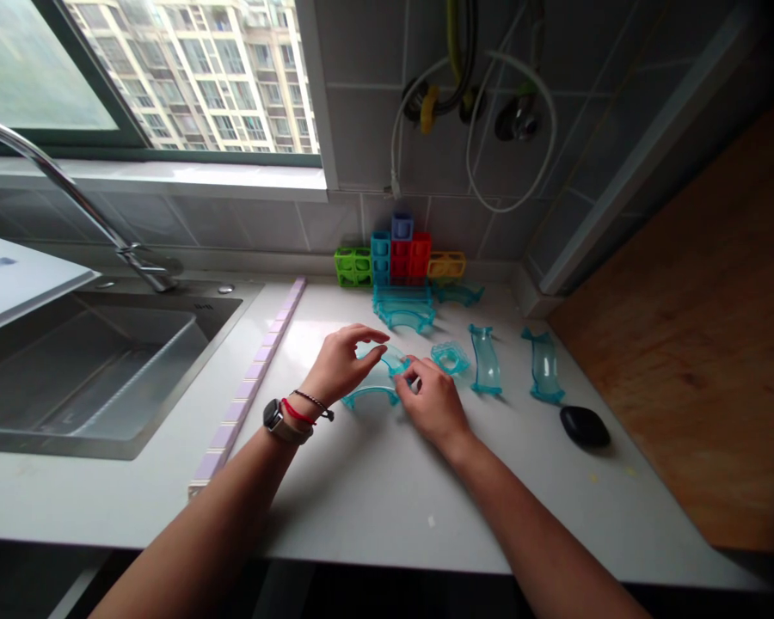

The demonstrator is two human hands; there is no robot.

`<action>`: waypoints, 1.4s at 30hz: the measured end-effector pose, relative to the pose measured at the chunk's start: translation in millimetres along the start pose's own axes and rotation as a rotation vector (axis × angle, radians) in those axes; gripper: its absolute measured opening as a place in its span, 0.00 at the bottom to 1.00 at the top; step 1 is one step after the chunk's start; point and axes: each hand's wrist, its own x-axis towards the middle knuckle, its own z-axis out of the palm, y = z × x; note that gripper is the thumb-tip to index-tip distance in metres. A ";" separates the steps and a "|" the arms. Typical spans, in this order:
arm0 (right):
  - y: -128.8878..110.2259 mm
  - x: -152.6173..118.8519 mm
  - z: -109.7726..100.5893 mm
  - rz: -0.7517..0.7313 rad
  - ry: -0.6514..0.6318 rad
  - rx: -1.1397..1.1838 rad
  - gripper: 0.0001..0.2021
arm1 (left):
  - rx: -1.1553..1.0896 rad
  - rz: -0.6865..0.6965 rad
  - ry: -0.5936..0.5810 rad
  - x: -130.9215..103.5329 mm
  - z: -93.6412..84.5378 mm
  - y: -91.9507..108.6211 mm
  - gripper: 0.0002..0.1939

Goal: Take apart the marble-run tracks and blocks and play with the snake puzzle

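Two hands over a white countertop [374, 499]. The left hand [345, 361] is open, thumb and forefinger parted beside a curved turquoise piece [396, 362]; the right hand [433, 401] has its fingers curled at that piece's right end, though whether they grip it cannot be told. An arched piece [369, 393] lies just below. Leftward, room extends to a lilac strip [251, 378], near the sink [135, 443]; rightward, two curved channels [486, 361] and a black object [584, 427] border it. Countertop spans from forearms to front edge.
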 end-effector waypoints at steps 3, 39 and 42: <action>-0.9 -1.2 -0.8 -0.014 -0.035 -0.038 0.08 | 0.040 0.016 -0.017 1.0 -1.0 -5.3 0.08; -3.6 -2.1 -0.5 0.001 -0.029 0.071 0.06 | 0.535 0.156 -0.301 1.4 -3.0 -25.8 0.12; -3.7 -1.9 -0.4 -0.001 -0.022 0.081 0.06 | 0.554 0.131 -0.284 2.9 -4.1 -28.9 0.10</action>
